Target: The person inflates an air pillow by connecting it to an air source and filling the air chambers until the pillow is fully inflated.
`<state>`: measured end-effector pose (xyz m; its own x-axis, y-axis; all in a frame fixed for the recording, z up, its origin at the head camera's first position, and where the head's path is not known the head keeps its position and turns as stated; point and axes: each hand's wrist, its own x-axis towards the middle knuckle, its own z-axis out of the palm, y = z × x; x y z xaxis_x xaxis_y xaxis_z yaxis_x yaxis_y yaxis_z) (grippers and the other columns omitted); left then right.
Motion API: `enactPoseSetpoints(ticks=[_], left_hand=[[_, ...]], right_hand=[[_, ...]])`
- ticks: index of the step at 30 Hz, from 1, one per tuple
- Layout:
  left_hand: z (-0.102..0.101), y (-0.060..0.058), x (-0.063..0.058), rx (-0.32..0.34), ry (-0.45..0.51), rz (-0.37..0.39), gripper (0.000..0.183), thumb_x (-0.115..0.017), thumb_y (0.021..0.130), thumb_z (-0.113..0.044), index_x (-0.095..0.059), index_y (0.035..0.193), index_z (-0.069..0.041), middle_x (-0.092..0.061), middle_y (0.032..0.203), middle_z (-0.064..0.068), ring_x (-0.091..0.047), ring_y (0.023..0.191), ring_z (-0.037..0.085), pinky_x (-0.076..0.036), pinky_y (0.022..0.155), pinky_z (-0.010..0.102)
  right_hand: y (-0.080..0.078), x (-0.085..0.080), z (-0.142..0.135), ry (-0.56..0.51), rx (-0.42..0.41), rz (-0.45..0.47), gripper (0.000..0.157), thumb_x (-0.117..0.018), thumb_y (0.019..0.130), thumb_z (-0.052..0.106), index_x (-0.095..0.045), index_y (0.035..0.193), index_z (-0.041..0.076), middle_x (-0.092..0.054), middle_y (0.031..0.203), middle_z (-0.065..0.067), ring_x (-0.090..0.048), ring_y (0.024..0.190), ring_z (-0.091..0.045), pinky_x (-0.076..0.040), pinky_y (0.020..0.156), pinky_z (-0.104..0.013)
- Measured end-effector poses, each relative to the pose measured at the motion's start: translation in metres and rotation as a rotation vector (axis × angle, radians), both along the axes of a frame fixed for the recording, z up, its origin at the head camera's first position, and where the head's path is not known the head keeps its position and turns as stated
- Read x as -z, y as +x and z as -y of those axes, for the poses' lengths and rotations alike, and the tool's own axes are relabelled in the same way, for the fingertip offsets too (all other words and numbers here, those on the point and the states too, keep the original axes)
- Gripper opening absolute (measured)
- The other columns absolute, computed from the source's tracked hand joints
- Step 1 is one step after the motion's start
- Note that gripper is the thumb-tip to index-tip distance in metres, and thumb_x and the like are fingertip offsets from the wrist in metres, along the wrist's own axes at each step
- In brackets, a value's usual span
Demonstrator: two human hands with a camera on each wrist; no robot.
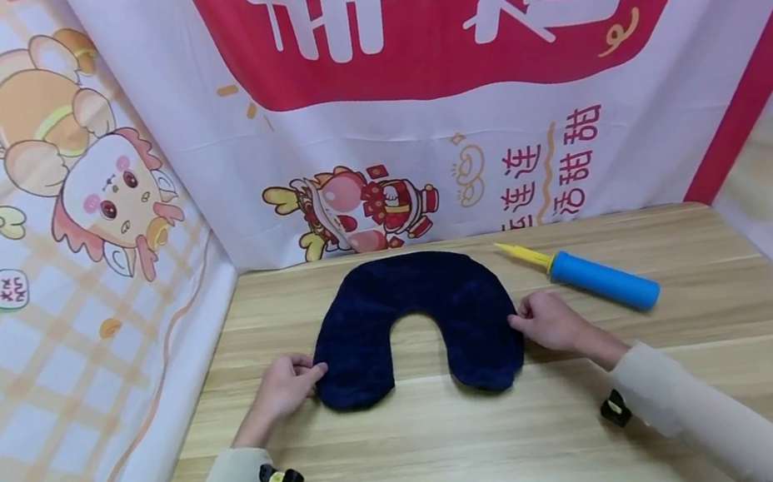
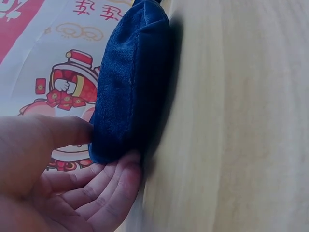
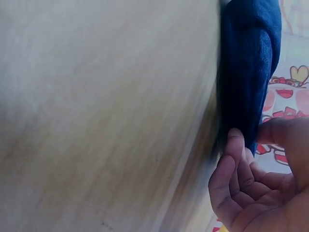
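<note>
A dark navy, U-shaped plush neck pillow (image 1: 408, 280) lies on the wooden table with its opening toward the person. At its left outer edge, the left hand (image 1: 289, 384) pinches the fabric between thumb and fingers. The right hand (image 1: 549, 320) does the same at the right outer edge. In the left wrist view the thumb lies on top of the pillow (image 2: 120, 92) and the fingers (image 2: 113, 193) reach under its edge. The right wrist view shows the pillow's side (image 3: 248, 67) between thumb and curled fingers (image 3: 229, 179).
A blue hand pump (image 1: 603, 279) with a yellow nozzle lies right of the pillow, near the table's back. Printed cloths hang behind the table (image 1: 438, 469) and along its left side (image 1: 163, 318). Black straps with small devices (image 1: 282, 480) sit at both wrists.
</note>
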<state>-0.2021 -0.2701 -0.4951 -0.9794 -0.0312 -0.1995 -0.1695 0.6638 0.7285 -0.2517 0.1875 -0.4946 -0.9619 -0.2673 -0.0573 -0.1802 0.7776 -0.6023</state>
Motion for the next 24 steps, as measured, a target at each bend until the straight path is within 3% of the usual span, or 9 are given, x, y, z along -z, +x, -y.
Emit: enactPoseSetpoints(ticks=[3, 8, 16, 20, 24], left_hand=[[0.000, -0.005, -0.001, -0.008, 0.031, 0.001, 0.035, -0.067, 0.090, -0.031, -0.064, 0.105, 0.000, -0.072, 0.083, 0.007, -0.066, 0.064, 0.013, -0.051, 0.059, 0.027], [0.000, -0.015, -0.002, -0.007, 0.058, -0.059, 0.035, -0.068, 0.089, -0.031, -0.064, 0.107, -0.001, -0.072, 0.092, 0.013, -0.066, 0.067, 0.013, -0.052, 0.062, 0.026], [-0.006, -0.016, 0.002, 0.029, 0.068, -0.101, 0.031, -0.068, 0.090, -0.032, -0.066, 0.102, -0.003, -0.070, 0.086, 0.009, -0.064, 0.068, 0.014, -0.053, 0.062, 0.026], [-0.008, -0.008, -0.001, -0.002, 0.063, -0.025, 0.032, -0.065, 0.091, -0.035, -0.068, 0.097, -0.004, -0.071, 0.076, 0.006, -0.067, 0.065, 0.016, -0.055, 0.061, 0.028], [-0.008, 0.001, -0.006, 0.000, 0.100, 0.041, 0.034, -0.065, 0.092, -0.033, -0.067, 0.096, 0.000, -0.071, 0.074, 0.010, -0.070, 0.066, 0.019, -0.058, 0.062, 0.032]], right_hand=[[0.007, -0.004, -0.003, -0.011, 0.003, -0.006, 0.035, -0.063, 0.092, 0.026, -0.054, 0.061, 0.013, -0.045, 0.052, 0.006, -0.043, 0.048, -0.010, -0.034, 0.047, -0.023], [0.027, -0.011, -0.007, 0.000, 0.005, -0.047, 0.031, -0.063, 0.092, 0.024, -0.056, 0.064, 0.012, -0.049, 0.054, 0.005, -0.045, 0.049, -0.010, -0.036, 0.047, -0.024], [0.056, -0.015, -0.009, 0.025, 0.025, 0.058, 0.027, -0.064, 0.092, 0.024, -0.059, 0.068, 0.012, -0.056, 0.058, 0.002, -0.050, 0.052, -0.012, -0.040, 0.047, -0.025], [0.051, -0.014, -0.016, 0.037, 0.031, 0.071, 0.027, -0.062, 0.093, 0.027, -0.062, 0.071, 0.011, -0.058, 0.058, 0.002, -0.050, 0.051, -0.013, -0.041, 0.048, -0.026], [0.033, -0.013, -0.022, 0.043, 0.043, 0.047, 0.033, -0.060, 0.094, 0.031, -0.064, 0.070, 0.009, -0.058, 0.056, 0.001, -0.050, 0.048, -0.013, -0.041, 0.046, -0.027]])
